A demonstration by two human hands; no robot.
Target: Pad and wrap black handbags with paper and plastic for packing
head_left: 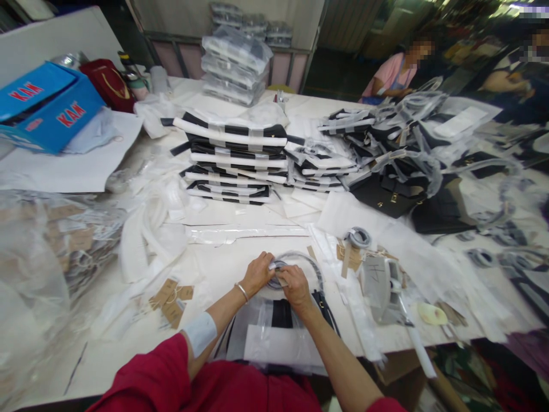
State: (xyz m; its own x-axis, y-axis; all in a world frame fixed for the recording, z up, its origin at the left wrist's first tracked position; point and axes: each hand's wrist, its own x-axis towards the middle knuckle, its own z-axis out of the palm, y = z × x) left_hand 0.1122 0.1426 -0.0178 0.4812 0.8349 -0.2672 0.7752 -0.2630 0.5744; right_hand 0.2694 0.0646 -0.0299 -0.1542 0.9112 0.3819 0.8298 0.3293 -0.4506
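Observation:
My left hand (258,272) pinches the left side of a small grey coiled strap (273,281) at the front middle of the table. From the right, my right hand (295,286) holds the same coil, its fingers closed on a small brownish piece over it. A loop of wrapped strap (315,264) curves away behind my right hand. Just below both hands lies a black bag (281,313) in clear plastic, with a white sheet (278,343) across its front, close to my body.
Stacked wrapped black bags (235,154) stand behind my hands. Black handbags (386,194) pile up at right. Brown tags (171,300) lie left, a tape dispenser (381,286) right, a blue box (47,109) far left. A person (392,74) sits beyond the table.

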